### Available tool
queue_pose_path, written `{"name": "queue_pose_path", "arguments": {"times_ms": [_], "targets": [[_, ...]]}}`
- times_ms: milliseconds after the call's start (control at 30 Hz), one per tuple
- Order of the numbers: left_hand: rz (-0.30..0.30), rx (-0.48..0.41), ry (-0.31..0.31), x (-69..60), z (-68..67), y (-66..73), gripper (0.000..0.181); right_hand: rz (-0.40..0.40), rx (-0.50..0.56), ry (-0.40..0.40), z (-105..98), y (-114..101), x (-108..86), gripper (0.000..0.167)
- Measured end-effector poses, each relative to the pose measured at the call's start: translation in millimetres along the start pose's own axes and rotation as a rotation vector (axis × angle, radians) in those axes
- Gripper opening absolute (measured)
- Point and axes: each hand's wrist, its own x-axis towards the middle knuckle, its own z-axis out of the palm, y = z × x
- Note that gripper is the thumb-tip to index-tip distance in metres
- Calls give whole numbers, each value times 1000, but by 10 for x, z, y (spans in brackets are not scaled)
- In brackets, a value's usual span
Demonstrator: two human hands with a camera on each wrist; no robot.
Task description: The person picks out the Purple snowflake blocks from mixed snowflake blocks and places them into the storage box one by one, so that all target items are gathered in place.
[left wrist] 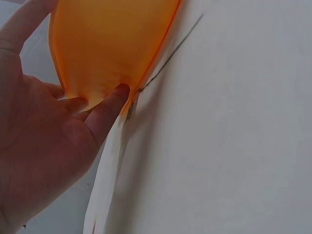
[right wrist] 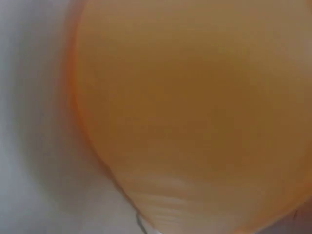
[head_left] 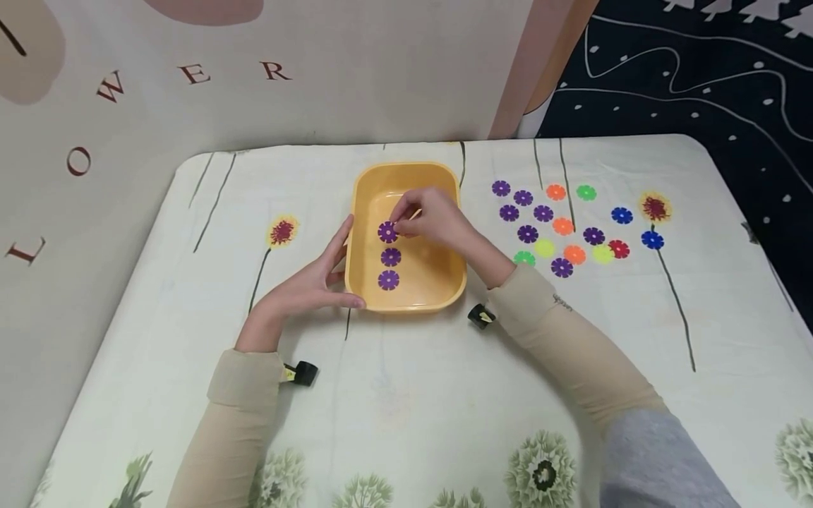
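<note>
In the head view, a yellow plastic tray (head_left: 432, 293) stands on the table. My left hand (head_left: 311, 286) rests against its left wall, thumb at the near left corner and fingers spread along the outside. The left wrist view shows that hand (left wrist: 53, 126) touching the tray's outer wall (left wrist: 112, 39). Inside the tray, my right hand (head_left: 432, 219) pinches a purple snowflake disc (head_left: 387, 232) between thumb and finger. Two more purple discs, a middle one (head_left: 390, 257) and a near one (head_left: 389, 280), line up below it. Only the tray (right wrist: 195, 107) fills the right wrist view; no hand shows there.
Right of the tray lie several loose discs: purple (head_left: 528, 234), orange (head_left: 562, 226), green (head_left: 586, 192), yellow (head_left: 544, 248), blue (head_left: 622, 215) and red (head_left: 619, 249). A flower-printed cloth (head_left: 406, 395) covers the table. A wall (head_left: 381, 77) rises behind its far edge.
</note>
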Motion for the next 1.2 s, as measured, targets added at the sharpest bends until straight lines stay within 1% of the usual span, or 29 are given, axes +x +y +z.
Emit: {"name": "queue_pose_path", "arguments": {"times_ms": [100, 200, 267, 333, 500, 667, 867, 1200], "targets": [[3, -1, 1, -3, 2, -9, 129, 1, -90, 5, 41, 26, 39, 7], [6, 1, 2, -3, 5, -13, 129, 23, -180, 10, 70, 44, 65, 6], [15, 3, -2, -1, 5, -13, 129, 43, -224, 18, 86, 51, 76, 6], [22, 4, -6, 4, 2, -13, 128, 70, -245, 22, 98, 49, 81, 6], [29, 6, -10, 8, -1, -12, 128, 129, -283, 22, 124, 33, 90, 6], [23, 14, -8, 8, 3, -10, 128, 162, -314, 22, 144, 34, 100, 6], [27, 10, -6, 4, 4, -8, 129, 155, -331, 27, 153, 38, 105, 6], [26, 10, -8, 4, 1, -16, 128, 155, -320, 13, 154, 37, 110, 5]]}}
